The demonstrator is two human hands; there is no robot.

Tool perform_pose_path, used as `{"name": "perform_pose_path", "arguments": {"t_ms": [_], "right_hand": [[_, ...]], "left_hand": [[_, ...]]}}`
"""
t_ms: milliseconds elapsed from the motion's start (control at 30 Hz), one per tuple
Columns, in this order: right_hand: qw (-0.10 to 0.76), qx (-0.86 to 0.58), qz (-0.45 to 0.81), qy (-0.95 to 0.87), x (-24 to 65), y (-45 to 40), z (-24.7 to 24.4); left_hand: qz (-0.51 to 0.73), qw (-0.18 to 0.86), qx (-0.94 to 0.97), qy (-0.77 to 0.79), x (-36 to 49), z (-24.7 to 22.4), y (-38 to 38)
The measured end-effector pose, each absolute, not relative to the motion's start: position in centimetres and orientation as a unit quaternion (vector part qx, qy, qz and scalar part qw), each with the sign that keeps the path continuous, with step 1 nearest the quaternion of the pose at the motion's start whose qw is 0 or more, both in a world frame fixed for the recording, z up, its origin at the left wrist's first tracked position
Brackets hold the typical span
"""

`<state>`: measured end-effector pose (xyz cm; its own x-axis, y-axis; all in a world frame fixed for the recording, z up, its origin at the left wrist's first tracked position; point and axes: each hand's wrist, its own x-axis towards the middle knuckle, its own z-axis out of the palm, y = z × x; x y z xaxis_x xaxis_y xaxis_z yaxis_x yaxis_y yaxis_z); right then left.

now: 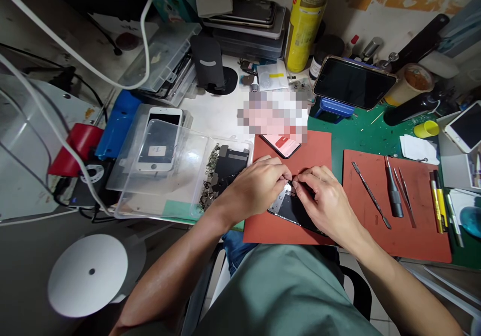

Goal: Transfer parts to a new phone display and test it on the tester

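Observation:
A dark phone panel [296, 212] with a silvery metal plate lies on a reddish-brown mat [259, 231]. Over its far edge my left hand [257, 183] is closed, thumb and index finger pinched together. My right hand [328, 203] also pinches there, fingertips nearly meeting the left ones, its palm over the panel's right part. Whatever sits between the fingertips is too small and hidden to name. Just beyond my hands is a phone [285, 148] with a lit pinkish screen, partly blurred out. To the left, a clear plastic box [193, 208] holds small metal phone parts.
On a second mat [421, 241] at right lie a metal pry tool [371, 194], a screwdriver [394, 193] and tweezers [406, 196]. Behind them a dark phone [355, 83] rests on a blue stand. A white phone [160, 140] lies left; a yellow can [305, 30] stands behind.

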<state>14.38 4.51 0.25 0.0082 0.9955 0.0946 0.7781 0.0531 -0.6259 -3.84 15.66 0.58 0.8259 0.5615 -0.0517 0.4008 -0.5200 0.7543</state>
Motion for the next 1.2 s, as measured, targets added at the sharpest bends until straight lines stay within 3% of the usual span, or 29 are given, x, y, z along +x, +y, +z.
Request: {"name": "perform_pose_path", "arguments": {"t_ms": [1200], "right_hand": [[0.262,-0.65,0.224,-0.677,14.3,4.3,0.2]], "left_hand": [[0.09,0.409,0.882,0.218,-4.0,0.4,16.6]]}}
